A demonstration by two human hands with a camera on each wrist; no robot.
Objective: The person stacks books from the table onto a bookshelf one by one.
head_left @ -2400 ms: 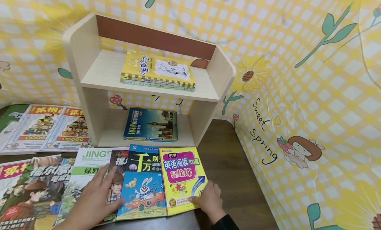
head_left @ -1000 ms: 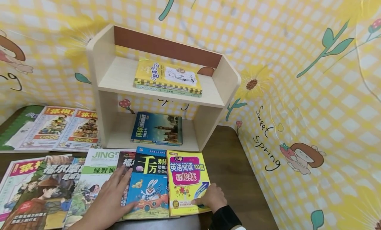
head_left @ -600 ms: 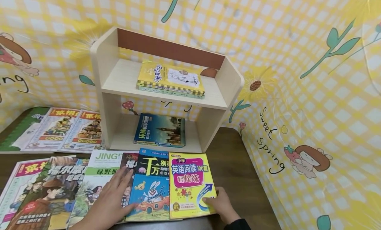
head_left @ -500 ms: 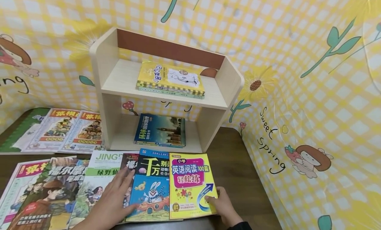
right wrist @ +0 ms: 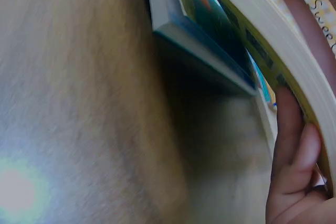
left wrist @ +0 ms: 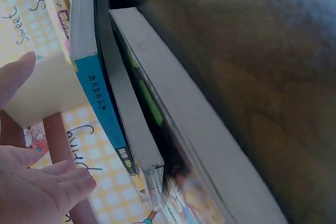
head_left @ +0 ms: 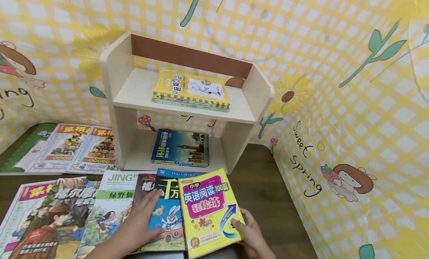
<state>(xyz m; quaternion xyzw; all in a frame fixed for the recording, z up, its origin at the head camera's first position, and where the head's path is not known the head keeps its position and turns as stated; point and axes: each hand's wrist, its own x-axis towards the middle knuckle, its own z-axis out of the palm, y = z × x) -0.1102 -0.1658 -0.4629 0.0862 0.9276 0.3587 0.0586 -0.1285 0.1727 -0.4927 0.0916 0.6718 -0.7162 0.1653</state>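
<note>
My right hand pinches the lower right edge of a yellow English reading book, thumb on the cover. In the right wrist view, fingers lie against the underside of this raised, slightly bent book. It tilts over the right side of a blue book with a rabbit cover, hiding part of it. My left hand is spread over the blue book's left side and a dark red-brown book. In the left wrist view its fingers are apart and nothing is between them; contact cannot be told.
A two-tier wooden shelf holds a yellow-topped stack above and a blue-topped stack below. To the left lie a green-and-white book, a detective book and several magazines. Dark table surface shows at right.
The yellow book has come up off the table in my right hand, turned and shifted left over the blue book. My left hand has moved slightly right. The head view shifted earlier.
</note>
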